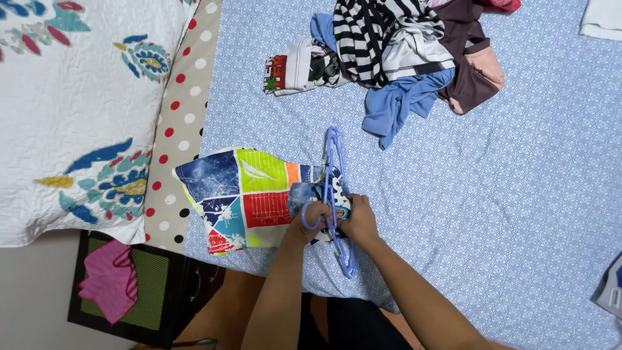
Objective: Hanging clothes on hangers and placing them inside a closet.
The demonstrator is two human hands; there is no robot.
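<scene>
Near bottom centre: left hand (315, 217) closed on hook end of blue plastic hanger (335, 194), right hand (359, 220) pinching hanger bar plus cloth beside it, fingers curled, grip detail partly hidden. Hanger long axis running near-to-far, roughly straight away from body. Colourful patchwork garment (243, 194) spreading flat to left of both hands, closer to left arm, thin and smooth, probably threaded on hanger. Underneath, blue patterned bedsheet (518, 181). Farther off, heap of crumpled clothes (395, 52), striped and blue

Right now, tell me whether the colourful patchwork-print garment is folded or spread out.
Partly spread: the colourful patchwork-print garment lies flat leftward on the blue patterned bedsheet, its other end bunched at the blue plastic hanger under both hands.
</scene>
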